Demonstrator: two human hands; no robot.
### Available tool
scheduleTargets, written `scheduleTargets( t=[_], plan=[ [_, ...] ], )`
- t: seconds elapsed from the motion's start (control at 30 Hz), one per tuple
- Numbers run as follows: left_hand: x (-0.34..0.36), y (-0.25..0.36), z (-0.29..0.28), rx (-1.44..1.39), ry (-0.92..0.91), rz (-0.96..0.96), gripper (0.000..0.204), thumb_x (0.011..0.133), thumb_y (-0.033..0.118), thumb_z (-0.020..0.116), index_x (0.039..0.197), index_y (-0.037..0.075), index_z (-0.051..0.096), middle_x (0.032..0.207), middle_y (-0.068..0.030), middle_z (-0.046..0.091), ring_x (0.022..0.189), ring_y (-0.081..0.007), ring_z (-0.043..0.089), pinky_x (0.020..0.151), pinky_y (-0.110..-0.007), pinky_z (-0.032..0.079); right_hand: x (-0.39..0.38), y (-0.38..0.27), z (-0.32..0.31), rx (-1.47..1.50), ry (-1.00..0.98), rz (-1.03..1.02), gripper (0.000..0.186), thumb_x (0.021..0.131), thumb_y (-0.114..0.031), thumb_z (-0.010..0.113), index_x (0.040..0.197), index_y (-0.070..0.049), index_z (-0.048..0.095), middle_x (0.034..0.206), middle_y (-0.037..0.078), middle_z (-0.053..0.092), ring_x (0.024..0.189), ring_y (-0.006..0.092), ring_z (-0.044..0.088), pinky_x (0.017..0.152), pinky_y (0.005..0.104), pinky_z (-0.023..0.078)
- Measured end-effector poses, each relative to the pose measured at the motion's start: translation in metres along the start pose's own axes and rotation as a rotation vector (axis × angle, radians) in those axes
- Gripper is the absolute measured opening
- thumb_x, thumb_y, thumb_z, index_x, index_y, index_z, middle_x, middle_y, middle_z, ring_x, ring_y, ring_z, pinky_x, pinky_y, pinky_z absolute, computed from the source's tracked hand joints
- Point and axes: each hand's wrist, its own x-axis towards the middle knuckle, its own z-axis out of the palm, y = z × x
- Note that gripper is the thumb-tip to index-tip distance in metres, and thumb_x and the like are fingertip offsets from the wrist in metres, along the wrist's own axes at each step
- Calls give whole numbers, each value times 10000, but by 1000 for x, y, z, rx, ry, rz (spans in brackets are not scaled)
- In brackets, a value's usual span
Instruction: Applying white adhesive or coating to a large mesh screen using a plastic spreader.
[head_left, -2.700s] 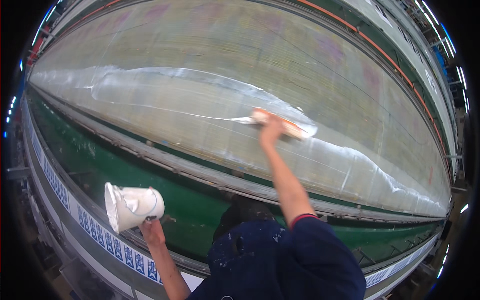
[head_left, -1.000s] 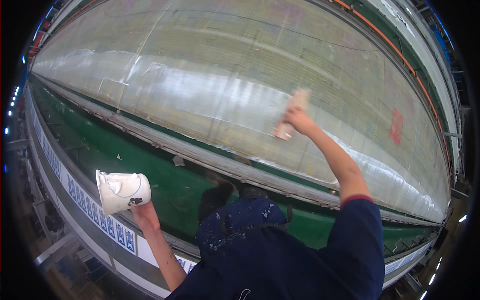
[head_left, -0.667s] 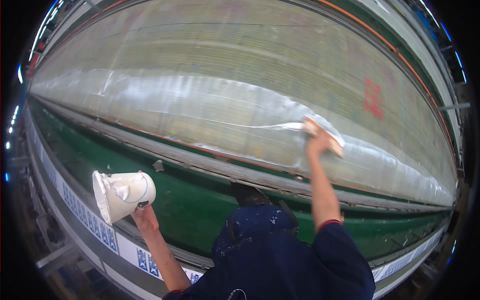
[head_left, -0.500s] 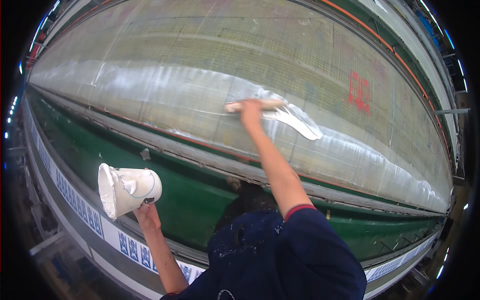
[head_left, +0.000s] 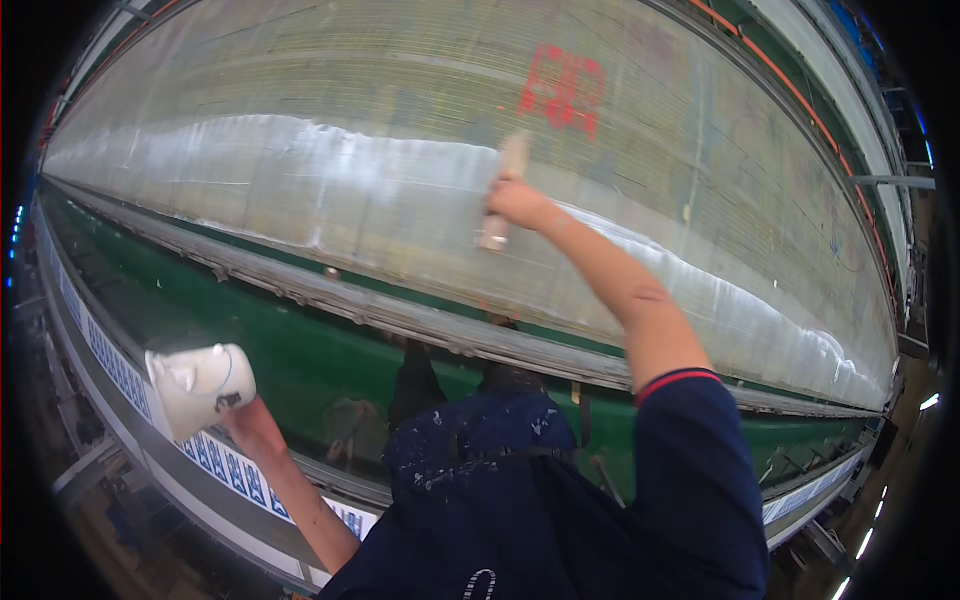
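White and smeared along its side, the bucket [head_left: 207,392] sits in the left hand [head_left: 242,420] in the head view, outside the near edge of the long greenish panel [head_left: 400,80], toward its left end. That hand clasps it near the base, most fingers hidden. The right hand [head_left: 517,200] wraps the middle of a pale, blurred spreader [head_left: 493,237] over the panel, between near and far edges; whether the spreader touches I cannot tell. Beside it runs a whitish band [head_left: 380,165]. Uneven pressure on the spreader could leave ridges there, and a loosening hold at the base might tip the bucket and spill onto the green surface [head_left: 300,350]
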Motion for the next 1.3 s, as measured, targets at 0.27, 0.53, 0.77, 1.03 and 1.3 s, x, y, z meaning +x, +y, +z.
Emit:
scheduleTargets(
  t=[0.27, 0.53, 0.77, 1.03, 1.3],
  plan=[
    [-204, -17, 142, 50, -337, 35, 868, 737, 314, 767, 1422, 63, 298, 1424, -105, 390, 1316, -277, 384, 1139, -443, 256, -563, 82, 36, 177, 354, 1094, 252, 707, -148, 664, 954, -123, 707, 987, 66, 672, 1031, 262, 581, 914, 420, 412],
    [-470, -37, 217, 101, -362, -6, 1060, 636, 340, 830, 1459, 71, 219, 1468, -144, 317, 1357, -365, 314, 1151, -476, 201, -521, 64, 99, -45, 730, 1326, 234, 769, -188, 634, 961, -60, 675, 969, 141, 661, 960, 315, 602, 854, 445, 413],
    [-690, -83, 277, 132, -301, -129, 1092, 621, 310, 850, 1464, 70, 200, 1455, -145, 338, 1341, -340, 349, 1136, -472, 240, -467, 58, 63, -54, 230, 373, 128, 757, -193, 618, 705, -114, 705, 748, 58, 669, 835, 237, 640, 992, 479, 367],
    [-952, -151, 325, 118, -47, -82, 741, 808, 268, 701, 1410, 74, 314, 1408, -95, 417, 1281, -239, 427, 1103, -415, 323, -818, 185, 72, -104, 108, -4, 58, 663, -173, 692, 720, -172, 690, 755, 26, 653, 868, 219, 625, 954, 411, 425],
    [-1170, -198, 471, 163, -252, -130, 883, 724, 284, 777, 1434, 113, 280, 1419, -76, 385, 1298, -249, 394, 1119, -431, 293, -1449, 322, 113, 181, 262, 621, 260, 724, -119, 558, 943, -104, 698, 990, 83, 662, 1036, 269, 583, 962, 403, 406]
  ],
)
